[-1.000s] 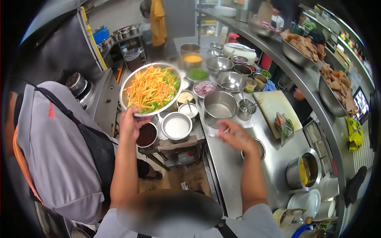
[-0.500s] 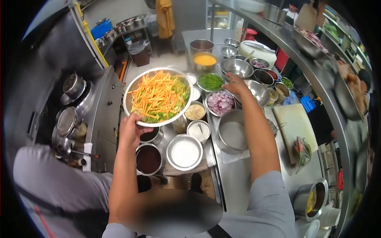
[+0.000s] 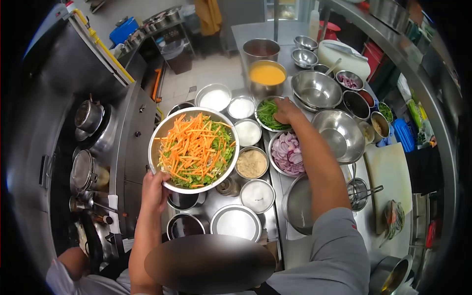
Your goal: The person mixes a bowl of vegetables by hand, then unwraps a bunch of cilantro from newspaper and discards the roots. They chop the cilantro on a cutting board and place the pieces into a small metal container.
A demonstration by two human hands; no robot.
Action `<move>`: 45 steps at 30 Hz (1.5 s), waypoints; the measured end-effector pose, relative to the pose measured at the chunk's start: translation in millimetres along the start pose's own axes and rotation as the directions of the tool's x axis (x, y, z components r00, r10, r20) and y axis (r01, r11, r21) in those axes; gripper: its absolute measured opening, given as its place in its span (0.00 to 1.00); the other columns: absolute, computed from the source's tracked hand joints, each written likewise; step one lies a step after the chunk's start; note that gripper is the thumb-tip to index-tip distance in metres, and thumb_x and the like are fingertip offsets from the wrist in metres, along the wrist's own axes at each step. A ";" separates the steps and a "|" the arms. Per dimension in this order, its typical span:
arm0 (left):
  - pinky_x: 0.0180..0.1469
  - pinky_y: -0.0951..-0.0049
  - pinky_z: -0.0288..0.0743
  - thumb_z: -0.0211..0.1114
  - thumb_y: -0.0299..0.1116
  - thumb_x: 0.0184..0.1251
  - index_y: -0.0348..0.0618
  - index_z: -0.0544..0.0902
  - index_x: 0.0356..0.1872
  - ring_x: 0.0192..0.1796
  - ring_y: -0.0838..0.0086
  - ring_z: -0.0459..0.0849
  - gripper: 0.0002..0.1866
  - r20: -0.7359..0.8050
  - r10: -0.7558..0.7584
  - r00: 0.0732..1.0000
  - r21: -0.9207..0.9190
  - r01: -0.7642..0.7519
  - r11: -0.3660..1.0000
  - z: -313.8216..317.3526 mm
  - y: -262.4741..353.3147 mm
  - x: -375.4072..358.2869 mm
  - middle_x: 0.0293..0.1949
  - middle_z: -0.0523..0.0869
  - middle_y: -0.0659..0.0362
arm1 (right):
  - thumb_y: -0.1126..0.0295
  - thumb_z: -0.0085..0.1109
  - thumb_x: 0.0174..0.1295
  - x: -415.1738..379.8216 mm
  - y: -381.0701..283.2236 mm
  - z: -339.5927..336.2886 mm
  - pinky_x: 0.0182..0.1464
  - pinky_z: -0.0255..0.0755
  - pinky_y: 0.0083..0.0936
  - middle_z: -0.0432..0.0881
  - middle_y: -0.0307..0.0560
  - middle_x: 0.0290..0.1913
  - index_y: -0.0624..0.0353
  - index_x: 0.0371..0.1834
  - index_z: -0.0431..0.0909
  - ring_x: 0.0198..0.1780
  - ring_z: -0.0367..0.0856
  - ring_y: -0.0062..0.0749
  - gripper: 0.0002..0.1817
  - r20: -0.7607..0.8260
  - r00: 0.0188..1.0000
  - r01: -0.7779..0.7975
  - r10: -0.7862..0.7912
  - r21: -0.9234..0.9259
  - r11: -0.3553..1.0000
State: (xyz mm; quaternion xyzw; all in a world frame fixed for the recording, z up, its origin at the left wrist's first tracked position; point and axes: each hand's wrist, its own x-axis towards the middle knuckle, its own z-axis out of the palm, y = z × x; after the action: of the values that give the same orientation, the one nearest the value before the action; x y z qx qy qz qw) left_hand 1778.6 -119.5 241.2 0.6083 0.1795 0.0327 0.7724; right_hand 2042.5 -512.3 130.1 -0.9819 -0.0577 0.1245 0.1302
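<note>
My left hand [image 3: 156, 189] is closed on the near left rim of a metal bowl [image 3: 153, 135], which it holds up tilted towards me. Inside lie orange carrot strips [image 3: 194, 147] over shredded green lettuce [image 3: 216, 169]. My right hand [image 3: 289, 113] reaches into a smaller bowl of thin cut green vegetable strips [image 3: 268, 114], its fingers curled in among them and the tips hidden. Just below that hand stands a bowl of sliced red onion [image 3: 286, 155], partly covered by my forearm.
Several bowls of white powder, one marked here [image 3: 236, 223], a pale paste [image 3: 251, 163] and a dark liquid [image 3: 186, 227] surround the held bowl. Behind is a pot of orange liquid [image 3: 268, 73]. Right lie metal bowls [image 3: 339, 135] and a cutting board [image 3: 388, 167]. Another person's arm [image 3: 73, 260] shows lower left.
My right hand has gone from the edge of the green strips down into them. The held bowl sits lower in view and slightly left. The other person has shifted down at the left.
</note>
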 end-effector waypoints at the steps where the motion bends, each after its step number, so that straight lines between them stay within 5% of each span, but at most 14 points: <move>1: 0.28 0.72 0.82 0.56 0.24 0.59 0.31 0.76 0.50 0.31 0.71 0.86 0.17 0.003 -0.005 1.000 0.001 0.005 1.000 3.1 -0.3 4.6 0.38 0.85 0.53 | 0.57 0.61 0.59 -0.5 -1.5 -0.4 0.68 0.68 0.41 0.61 0.68 0.70 0.48 0.74 0.59 0.67 0.71 0.59 0.39 -0.016 1.000 -0.004 0.005 0.021 1.000; 4: 0.40 0.61 0.89 0.54 0.25 0.62 0.29 0.73 0.56 0.40 0.64 0.89 0.20 0.123 -0.064 0.990 0.047 0.059 0.997 8.4 -3.0 23.7 0.45 0.85 0.48 | 0.61 0.54 0.63 -3.7 0.2 -6.6 0.68 0.68 0.41 0.63 0.68 0.68 0.49 0.74 0.59 0.67 0.71 0.60 0.34 -0.062 0.998 -0.016 0.021 0.086 0.996; 11: 0.28 0.69 0.88 0.56 0.25 0.60 0.28 0.73 0.52 0.33 0.65 0.89 0.18 0.153 -0.085 0.985 0.107 0.069 0.992 56.6 -5.9 48.8 0.40 0.86 0.48 | 0.62 0.48 0.64 1.8 17.4 -18.3 0.70 0.65 0.42 0.64 0.71 0.68 0.51 0.75 0.59 0.67 0.70 0.62 0.33 -0.193 0.981 0.036 0.020 0.279 0.960; 21: 0.30 0.68 0.91 0.56 0.24 0.59 0.28 0.71 0.54 0.35 0.64 0.89 0.21 0.173 -0.141 0.975 0.228 0.099 0.969 114.8 -37.2 86.0 0.42 0.85 0.47 | 0.66 0.49 0.60 9.3 43.5 -23.9 0.65 0.68 0.40 0.79 0.67 0.57 0.61 0.66 0.70 0.62 0.75 0.60 0.28 -0.491 0.864 0.163 0.106 0.473 0.866; 25: 0.31 0.67 0.89 0.58 0.26 0.63 0.31 0.73 0.54 0.35 0.64 0.89 0.18 0.222 -0.177 0.959 0.199 0.133 0.971 138.3 -46.8 91.6 0.43 0.86 0.48 | 0.69 0.49 0.57 -25.1 19.4 -70.3 0.60 0.70 0.37 0.83 0.61 0.50 0.61 0.61 0.73 0.53 0.80 0.51 0.26 -0.460 0.858 0.236 0.227 0.746 0.622; 27: 0.32 0.66 0.89 0.58 0.26 0.63 0.30 0.72 0.54 0.36 0.62 0.89 0.19 0.244 -0.193 0.951 0.175 0.153 0.973 147.0 -56.1 96.5 0.43 0.85 0.47 | 0.72 0.51 0.57 -41.4 6.5 -90.4 0.41 0.74 0.28 0.81 0.47 0.42 0.60 0.61 0.74 0.43 0.80 0.36 0.25 -0.398 0.902 0.291 0.165 0.845 0.448; 28: 0.32 0.66 0.89 0.58 0.26 0.63 0.30 0.72 0.54 0.36 0.62 0.89 0.19 0.251 -0.193 0.949 0.173 0.152 0.973 150.3 -56.3 94.4 0.43 0.85 0.47 | 0.72 0.54 0.55 -72.2 -15.4 -115.0 0.42 0.76 0.26 0.83 0.45 0.43 0.59 0.58 0.75 0.42 0.82 0.33 0.24 -0.252 0.959 0.173 0.127 0.880 0.442; 29: 0.33 0.65 0.89 0.58 0.26 0.62 0.30 0.72 0.54 0.36 0.61 0.89 0.19 0.273 -0.190 0.943 0.160 0.150 0.976 152.8 -56.4 90.6 0.43 0.85 0.46 | 0.72 0.54 0.55 -92.4 -33.4 -127.4 0.42 0.76 0.26 0.83 0.45 0.43 0.59 0.58 0.75 0.42 0.82 0.33 0.24 -0.254 0.958 0.171 0.132 0.878 0.447; 31: 0.33 0.64 0.89 0.58 0.26 0.62 0.30 0.72 0.53 0.36 0.60 0.89 0.19 0.301 -0.188 0.935 0.142 0.151 0.978 157.2 -56.4 80.2 0.43 0.85 0.46 | 0.69 0.59 0.57 -120.6 -59.8 -138.8 0.44 0.77 0.26 0.84 0.44 0.44 0.59 0.56 0.76 0.42 0.84 0.33 0.22 -0.308 0.947 0.270 -0.093 0.604 0.750; 34: 0.33 0.64 0.89 0.58 0.26 0.60 0.30 0.73 0.54 0.35 0.60 0.89 0.20 0.294 -0.166 0.941 0.117 0.137 0.984 154.6 -49.1 61.8 0.43 0.85 0.47 | 0.61 0.65 0.60 -141.8 -79.9 -139.3 0.47 0.78 0.30 0.86 0.47 0.44 0.59 0.55 0.78 0.43 0.85 0.35 0.21 -0.104 0.942 0.319 -0.319 0.572 0.756; 38: 0.31 0.63 0.89 0.57 0.25 0.61 0.30 0.71 0.54 0.33 0.62 0.89 0.19 0.378 -0.176 0.909 0.146 0.130 0.981 141.0 -36.1 39.9 0.40 0.84 0.49 | 0.57 0.67 0.63 -176.0 -106.3 -145.4 0.50 0.77 0.34 0.86 0.55 0.43 0.58 0.51 0.81 0.43 0.85 0.39 0.20 -0.192 0.899 0.433 -0.393 0.269 0.860; 45: 0.33 0.64 0.88 0.58 0.26 0.59 0.32 0.75 0.55 0.33 0.61 0.89 0.21 0.372 -0.190 0.908 0.110 0.161 0.981 119.9 -32.4 27.1 0.41 0.85 0.49 | 0.68 0.59 0.66 -173.5 -106.7 -127.8 0.51 0.74 0.36 0.85 0.58 0.44 0.60 0.52 0.79 0.44 0.85 0.44 0.14 -0.286 0.836 0.518 -0.469 0.128 0.846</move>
State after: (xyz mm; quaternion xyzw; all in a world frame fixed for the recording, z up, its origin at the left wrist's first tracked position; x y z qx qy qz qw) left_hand 1836.5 -231.8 227.4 0.6136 0.0813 -0.1625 0.7684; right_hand 1900.1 -466.1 318.3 -0.9229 -0.2807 -0.0299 0.2619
